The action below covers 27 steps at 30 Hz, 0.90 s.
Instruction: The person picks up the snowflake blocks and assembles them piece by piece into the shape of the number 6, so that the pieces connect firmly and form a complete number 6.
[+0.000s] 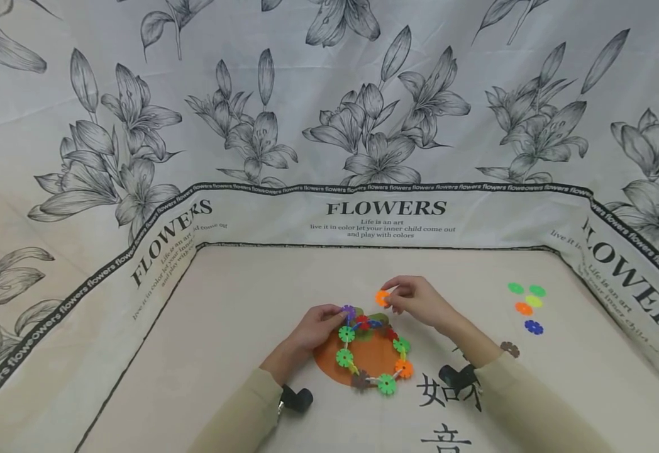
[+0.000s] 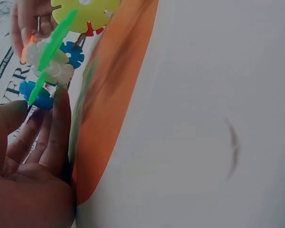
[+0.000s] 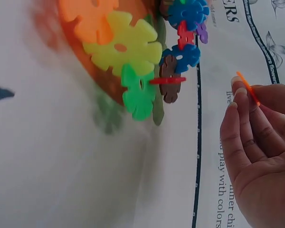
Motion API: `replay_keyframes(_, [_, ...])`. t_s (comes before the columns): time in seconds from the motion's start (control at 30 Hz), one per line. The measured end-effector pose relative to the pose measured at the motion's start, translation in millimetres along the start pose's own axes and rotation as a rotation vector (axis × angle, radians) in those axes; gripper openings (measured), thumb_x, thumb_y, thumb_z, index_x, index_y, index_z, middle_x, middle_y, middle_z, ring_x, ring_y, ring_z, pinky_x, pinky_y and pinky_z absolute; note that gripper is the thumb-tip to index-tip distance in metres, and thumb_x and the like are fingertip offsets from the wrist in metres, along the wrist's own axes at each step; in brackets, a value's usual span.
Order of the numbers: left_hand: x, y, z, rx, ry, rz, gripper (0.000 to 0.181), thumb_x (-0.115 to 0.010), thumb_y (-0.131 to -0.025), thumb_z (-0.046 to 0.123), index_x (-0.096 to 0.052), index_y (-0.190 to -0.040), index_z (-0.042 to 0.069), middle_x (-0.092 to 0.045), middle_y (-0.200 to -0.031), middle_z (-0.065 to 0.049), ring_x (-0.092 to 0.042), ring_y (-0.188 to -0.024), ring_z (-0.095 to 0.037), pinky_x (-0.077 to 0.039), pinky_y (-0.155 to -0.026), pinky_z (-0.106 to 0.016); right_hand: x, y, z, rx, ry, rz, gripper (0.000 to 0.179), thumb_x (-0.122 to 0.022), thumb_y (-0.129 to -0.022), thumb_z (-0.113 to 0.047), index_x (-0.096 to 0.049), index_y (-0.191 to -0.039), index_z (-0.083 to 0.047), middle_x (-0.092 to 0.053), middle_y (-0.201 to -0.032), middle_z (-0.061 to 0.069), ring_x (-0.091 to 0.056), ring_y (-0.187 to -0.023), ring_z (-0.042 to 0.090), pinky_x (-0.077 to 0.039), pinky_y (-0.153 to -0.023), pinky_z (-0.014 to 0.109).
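A ring of interlocked plastic snowflake discs [image 1: 386,384] in several colours is held up above the table. My left hand [image 1: 319,324] pinches the ring at its upper left, beside a purple disc [image 1: 349,311]. In the left wrist view, thumb and fingers of that hand [image 2: 35,156] close on the chain by a blue disc [image 2: 38,95]. My right hand [image 1: 417,302] pinches a single orange disc [image 1: 383,297], apart from the ring at its far side. The right wrist view shows this orange disc [image 3: 248,89] edge-on between thumb and fingertips.
Loose discs lie at the right: two green, a yellow [image 1: 534,301], an orange [image 1: 524,308] and a blue [image 1: 534,327]. A brown disc [image 1: 509,349] is nearer my right forearm. The cloth [image 1: 239,296] has an orange printed shape [image 1: 329,365] under the ring. Flower-printed fabric [image 1: 386,214] walls the back and sides.
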<state>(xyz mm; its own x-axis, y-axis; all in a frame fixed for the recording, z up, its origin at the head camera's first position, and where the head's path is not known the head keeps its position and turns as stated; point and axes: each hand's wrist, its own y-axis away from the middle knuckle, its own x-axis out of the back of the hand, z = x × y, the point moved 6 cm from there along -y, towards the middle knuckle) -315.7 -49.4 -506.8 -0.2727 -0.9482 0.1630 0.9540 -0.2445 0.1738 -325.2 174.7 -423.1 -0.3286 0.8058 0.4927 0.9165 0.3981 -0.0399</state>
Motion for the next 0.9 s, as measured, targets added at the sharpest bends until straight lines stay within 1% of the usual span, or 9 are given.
replay_keyframes(0.13, [-0.1,-0.3,-0.6,0.011,-0.013,0.000,0.025,-0.064,-0.103,0.025,-0.071,-0.114,0.004,-0.073,-0.105,-0.004,-0.061,-0.097,-0.015,-0.050,-0.097,-0.036,-15,-9.7,-8,0.024,0.002,-0.030,0.025,-0.064,-0.099,-0.006,-0.065,-0.121,0.005,-0.071,-0.090,0.024,-0.065,-0.082,0.043,-0.056,-0.078,0.049])
replay_keyframes(0.23, [-0.1,-1.0,-0.9,0.007,-0.016,-0.007,0.024,-0.064,-0.103,0.024,-0.071,-0.113,0.004,-0.073,-0.106,-0.004,-0.060,-0.098,-0.015,-0.049,-0.097,-0.035,-24,-16.3,-11,0.016,0.012,-0.039,0.024,-0.064,-0.099,-0.006,-0.066,-0.120,0.005,-0.071,-0.090,0.025,-0.066,-0.082,0.042,-0.056,-0.077,0.050])
replay_keyframes(0.4, [-0.2,-0.5,1.8,-0.015,-0.027,-0.022,0.022,-0.063,-0.103,0.024,-0.072,-0.113,0.005,-0.071,-0.107,-0.003,-0.057,-0.101,-0.017,-0.046,-0.100,-0.038,-35,-27.6,-16,0.019,0.047,-0.046,0.023,-0.064,-0.098,-0.007,-0.069,-0.118,0.005,-0.071,-0.090,0.024,-0.064,-0.074,0.032,-0.054,-0.070,0.039])
replay_keyframes(0.47, [0.2,0.1,2.5,-0.019,-0.035,-0.027,0.023,-0.063,-0.103,0.025,-0.072,-0.113,0.007,-0.071,-0.109,-0.003,-0.057,-0.104,-0.018,-0.045,-0.102,-0.041,-38,-32.5,-17,0.017,0.061,-0.050,0.023,-0.064,-0.098,-0.007,-0.070,-0.116,0.005,-0.071,-0.090,0.021,-0.062,-0.072,0.029,-0.053,-0.068,0.038])
replay_keyframes(0.53, [0.5,0.2,2.9,-0.026,-0.041,-0.032,0.023,-0.062,-0.104,0.026,-0.072,-0.114,0.007,-0.071,-0.110,-0.002,-0.056,-0.105,-0.019,-0.044,-0.105,-0.044,-39,-37.0,-18,0.012,0.072,-0.050,0.022,-0.064,-0.098,-0.008,-0.071,-0.115,0.004,-0.072,-0.088,0.016,-0.062,-0.072,0.028,-0.054,-0.068,0.039])
replay_keyframes(0.6, [0.6,-0.4,2.8,-0.029,-0.038,-0.038,0.024,-0.062,-0.104,0.026,-0.072,-0.114,0.008,-0.071,-0.111,-0.003,-0.057,-0.107,-0.019,-0.043,-0.107,-0.046,-41,-40.4,-18,0.004,0.075,-0.056,0.023,-0.064,-0.097,-0.007,-0.072,-0.114,0.005,-0.073,-0.089,0.013,-0.064,-0.074,0.030,-0.055,-0.070,0.043])
replay_keyframes(0.63, [0.6,-0.7,2.7,-0.032,-0.035,-0.041,0.024,-0.062,-0.104,0.026,-0.072,-0.114,0.007,-0.071,-0.111,-0.003,-0.057,-0.107,-0.020,-0.042,-0.107,-0.046,-41,-41.7,-19,-0.004,0.077,-0.057,0.022,-0.064,-0.097,-0.007,-0.072,-0.114,0.005,-0.074,-0.089,0.012,-0.064,-0.075,0.031,-0.056,-0.071,0.046])
replay_keyframes(0.77, [0.6,0.0,3.9,-0.044,-0.031,-0.048,0.025,-0.062,-0.104,0.025,-0.072,-0.116,0.005,-0.071,-0.111,-0.004,-0.058,-0.107,-0.019,-0.044,-0.106,-0.044,-44,-47.5,-17,-0.031,0.084,-0.060,0.021,-0.064,-0.096,-0.006,-0.073,-0.112,0.005,-0.074,-0.088,0.010,-0.064,-0.073,0.028,-0.056,-0.073,0.050])
replay_keyframes(0.9, [1.3,1.2,3.7,-0.054,-0.022,-0.050,0.025,-0.062,-0.104,0.022,-0.071,-0.116,0.002,-0.072,-0.110,-0.006,-0.059,-0.103,-0.017,-0.046,-0.102,-0.040,-48,-50.9,-15,-0.042,0.100,-0.059,0.020,-0.064,-0.096,-0.005,-0.073,-0.110,0.005,-0.074,-0.088,0.009,-0.063,-0.073,0.027,-0.056,-0.069,0.041])
